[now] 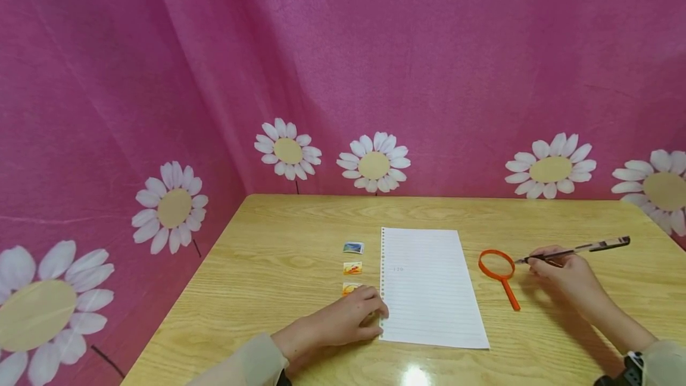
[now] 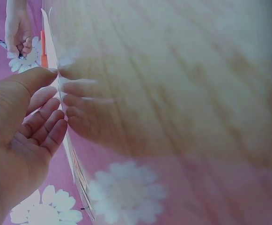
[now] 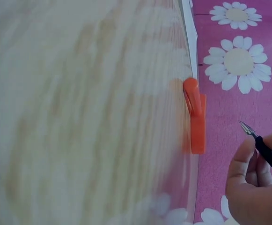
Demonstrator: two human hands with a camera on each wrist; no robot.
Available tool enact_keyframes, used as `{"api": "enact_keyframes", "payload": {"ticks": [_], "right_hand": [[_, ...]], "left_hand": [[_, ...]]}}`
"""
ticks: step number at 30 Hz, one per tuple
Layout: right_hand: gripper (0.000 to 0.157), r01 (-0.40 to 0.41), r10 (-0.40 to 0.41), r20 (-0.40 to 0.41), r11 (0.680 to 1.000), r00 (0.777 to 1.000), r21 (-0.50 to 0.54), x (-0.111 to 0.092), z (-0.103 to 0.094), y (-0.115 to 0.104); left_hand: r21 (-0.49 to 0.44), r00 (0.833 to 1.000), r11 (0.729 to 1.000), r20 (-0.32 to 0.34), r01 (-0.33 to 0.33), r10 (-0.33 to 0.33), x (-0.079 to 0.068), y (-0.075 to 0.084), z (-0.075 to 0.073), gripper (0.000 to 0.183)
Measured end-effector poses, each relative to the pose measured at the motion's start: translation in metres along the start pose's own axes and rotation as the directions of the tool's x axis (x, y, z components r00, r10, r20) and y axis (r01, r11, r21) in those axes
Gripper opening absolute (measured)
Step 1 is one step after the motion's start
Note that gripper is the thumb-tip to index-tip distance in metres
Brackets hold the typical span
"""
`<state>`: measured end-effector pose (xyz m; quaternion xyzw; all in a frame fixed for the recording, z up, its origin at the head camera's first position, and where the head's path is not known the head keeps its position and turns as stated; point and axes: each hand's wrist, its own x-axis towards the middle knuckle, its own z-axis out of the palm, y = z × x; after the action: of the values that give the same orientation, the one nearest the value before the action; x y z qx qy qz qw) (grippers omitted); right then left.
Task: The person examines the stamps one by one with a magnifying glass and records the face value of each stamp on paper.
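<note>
My right hand (image 1: 568,270) pinches a pen (image 1: 600,245) between thumb and fingers, near the right side of the table. In the right wrist view the pen's bare metal tip (image 3: 248,128) and dark grip show, held off the tabletop. At the punched left edge of a lined sheet of paper (image 1: 429,290), my left hand (image 1: 351,317) rests with its fingers loosely bent and holds nothing. The left wrist view shows its fingertips (image 2: 56,133) touching down. The sheet bears a short faint line of writing near its upper left.
An orange magnifying glass (image 1: 505,283) lies between the sheet and my right hand. Left of the sheet, a blue stamp-like picture (image 1: 353,248), a yellow one (image 1: 352,268) and another (image 1: 349,288) form a column; my left hand partly covers the nearest. A pink flowered cloth (image 1: 429,76) hangs behind the table (image 1: 278,255).
</note>
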<state>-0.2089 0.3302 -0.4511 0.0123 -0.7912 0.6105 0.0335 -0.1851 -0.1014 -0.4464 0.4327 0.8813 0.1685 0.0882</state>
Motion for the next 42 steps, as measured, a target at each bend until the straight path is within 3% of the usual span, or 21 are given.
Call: {"api": "enact_keyframes", "payload": {"ticks": [8,13,19,32,42], "right_hand": [[0.013,0.024,-0.029,-0.03,0.989,0.999,-0.146,-0.001,0.017,-0.008],[0.004,0.039,-0.042,-0.01,0.983,0.999,-0.182,-0.001,0.03,-0.012],[0.018,0.047,-0.043,0.028,0.982,0.999,-0.184,0.0,0.048,-0.015],[0.026,0.04,-0.028,0.085,0.988,0.996,-0.149,0.004,0.081,-0.024],[0.023,0.041,-0.019,0.085,0.964,0.996,-0.264,0.015,0.11,-0.028]], "left_hand": [[0.012,1.0,1.0,-0.009,-0.014,0.014,0.0,-0.001,-0.001,0.022],[0.014,1.0,1.0,-0.008,-0.017,0.017,0.0,-0.001,-0.001,0.022],[0.011,1.0,1.0,-0.006,-0.019,0.019,0.0,-0.001,0.0,0.021],[-0.003,1.0,1.0,-0.003,-0.008,0.008,0.001,-0.001,0.002,0.021],[-0.006,1.0,1.0,-0.017,-0.011,0.011,0.001,-0.002,0.002,0.022]]}}
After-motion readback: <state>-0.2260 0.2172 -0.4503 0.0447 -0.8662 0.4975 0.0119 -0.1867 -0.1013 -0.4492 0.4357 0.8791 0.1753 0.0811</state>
